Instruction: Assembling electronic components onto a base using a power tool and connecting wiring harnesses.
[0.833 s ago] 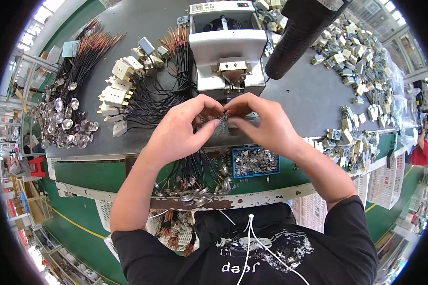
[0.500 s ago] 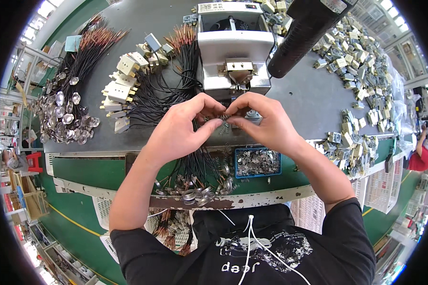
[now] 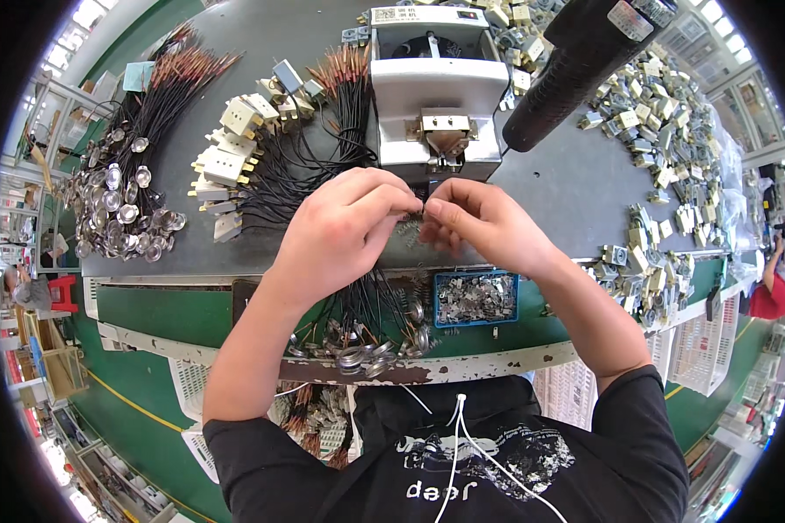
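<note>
my left hand point(image 3: 340, 231) and right hand point(image 3: 484, 227) pinched fingertip to fingertip on a tiny metal part point(image 3: 422, 207) just before the grey press machine point(image 3: 436, 87), blue tray point(image 3: 475, 298) of small metal clips below my right wrist

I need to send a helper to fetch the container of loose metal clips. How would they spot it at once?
Start at the white bench machine in the middle of the grey worktable. Come straight toward the person, past the right hand, to the table's near edge. There sits a small blue tray of silvery clips, the only blue-rimmed box around.
</note>
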### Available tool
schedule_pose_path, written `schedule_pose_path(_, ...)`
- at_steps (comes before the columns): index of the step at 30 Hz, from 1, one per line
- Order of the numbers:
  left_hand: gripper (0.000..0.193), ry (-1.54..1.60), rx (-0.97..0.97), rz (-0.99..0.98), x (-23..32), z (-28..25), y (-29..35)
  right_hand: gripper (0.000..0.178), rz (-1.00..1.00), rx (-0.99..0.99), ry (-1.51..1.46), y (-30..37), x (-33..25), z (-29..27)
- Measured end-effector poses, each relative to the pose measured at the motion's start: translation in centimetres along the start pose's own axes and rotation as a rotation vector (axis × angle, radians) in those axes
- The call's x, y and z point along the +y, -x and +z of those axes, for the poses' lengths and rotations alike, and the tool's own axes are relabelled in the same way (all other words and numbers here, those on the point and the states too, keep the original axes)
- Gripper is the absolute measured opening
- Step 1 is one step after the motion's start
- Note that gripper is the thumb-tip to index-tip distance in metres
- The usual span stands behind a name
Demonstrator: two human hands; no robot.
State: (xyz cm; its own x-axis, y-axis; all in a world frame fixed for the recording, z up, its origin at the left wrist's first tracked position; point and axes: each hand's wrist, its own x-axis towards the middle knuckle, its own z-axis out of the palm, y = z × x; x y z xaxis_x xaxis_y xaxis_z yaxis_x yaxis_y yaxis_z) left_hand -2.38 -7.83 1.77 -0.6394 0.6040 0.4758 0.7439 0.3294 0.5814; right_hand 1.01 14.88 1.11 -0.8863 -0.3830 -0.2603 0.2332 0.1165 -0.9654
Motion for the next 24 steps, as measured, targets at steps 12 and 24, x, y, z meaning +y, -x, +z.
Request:
schedule_pose_path(12, 0.021, 0.114, 0.008, -0.063, -0.2, -0.2, -0.2, 0.037, 0.125, 0.045, -0.132, -1.3, -1.6, 0.6)
schedule_pose_path(24, 0.018, 0.036, 0.080, 0.026, -0.6, -0.6, -0.4, 0.028, 0.008, 0.036, -0.254, -0.5, -0.4, 0.7)
